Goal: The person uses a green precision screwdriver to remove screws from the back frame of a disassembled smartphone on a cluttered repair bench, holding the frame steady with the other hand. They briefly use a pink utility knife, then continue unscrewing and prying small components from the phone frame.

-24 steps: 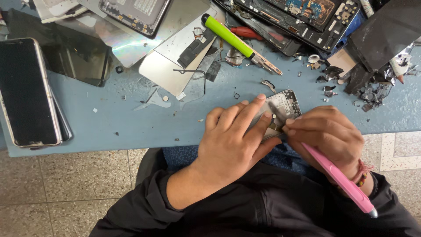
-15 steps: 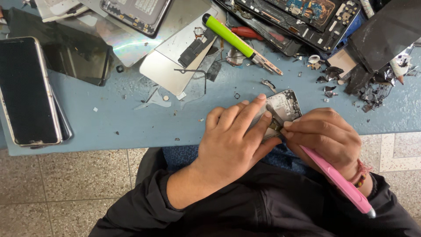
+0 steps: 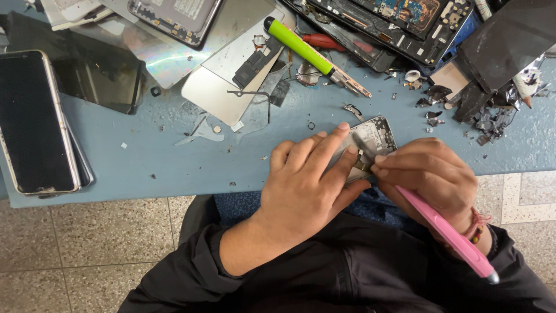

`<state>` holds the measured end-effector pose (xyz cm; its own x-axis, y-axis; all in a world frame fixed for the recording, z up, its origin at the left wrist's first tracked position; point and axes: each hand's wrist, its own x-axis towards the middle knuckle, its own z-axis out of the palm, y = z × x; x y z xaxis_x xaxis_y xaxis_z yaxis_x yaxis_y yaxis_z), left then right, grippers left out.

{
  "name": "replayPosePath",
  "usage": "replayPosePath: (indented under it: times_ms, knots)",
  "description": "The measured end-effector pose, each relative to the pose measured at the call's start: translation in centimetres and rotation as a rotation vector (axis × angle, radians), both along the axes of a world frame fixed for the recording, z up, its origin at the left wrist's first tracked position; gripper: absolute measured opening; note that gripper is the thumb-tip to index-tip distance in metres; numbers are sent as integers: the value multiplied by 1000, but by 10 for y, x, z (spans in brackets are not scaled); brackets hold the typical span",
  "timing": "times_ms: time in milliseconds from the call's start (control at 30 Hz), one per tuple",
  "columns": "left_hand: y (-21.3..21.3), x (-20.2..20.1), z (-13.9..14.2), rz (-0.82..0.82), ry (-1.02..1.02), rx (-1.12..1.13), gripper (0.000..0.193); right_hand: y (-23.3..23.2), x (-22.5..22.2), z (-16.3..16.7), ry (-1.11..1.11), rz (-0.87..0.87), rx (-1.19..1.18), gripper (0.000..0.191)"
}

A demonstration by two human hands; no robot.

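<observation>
My left hand (image 3: pixel 307 177) lies flat over a silver phone frame (image 3: pixel 373 134) at the near edge of the blue table (image 3: pixel 174 156), fingers pressing it down. My right hand (image 3: pixel 428 174) grips a pink-handled tool (image 3: pixel 449 232) like a pen, its tip hidden between the fingers where it meets the frame's lower right part. Most of the frame is covered by both hands; only its far corner shows.
A green-handled screwdriver (image 3: pixel 304 49) and a silver back plate (image 3: pixel 231 81) lie beyond the hands. A dark phone (image 3: pixel 32 122) rests at far left. Opened phone bodies (image 3: pixel 394 23), black scraps (image 3: pixel 492 110) and small loose parts crowd the far right.
</observation>
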<state>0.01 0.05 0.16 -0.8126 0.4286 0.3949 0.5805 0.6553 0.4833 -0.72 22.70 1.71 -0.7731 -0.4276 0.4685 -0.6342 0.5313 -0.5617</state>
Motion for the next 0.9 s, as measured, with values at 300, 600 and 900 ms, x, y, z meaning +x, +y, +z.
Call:
replayPosePath:
  times_ms: [300, 600, 900]
  knots:
    - [-1, 0, -2, -9, 10, 8, 42, -2, 4, 0, -34, -26, -29, 25]
    - [-1, 0, 0, -7, 23, 3, 42, -2, 3, 4, -30, -54, 18, 25]
    - [0, 0, -1, -2, 12, 9, 43, -1, 2, 1, -30, -28, 2, 24]
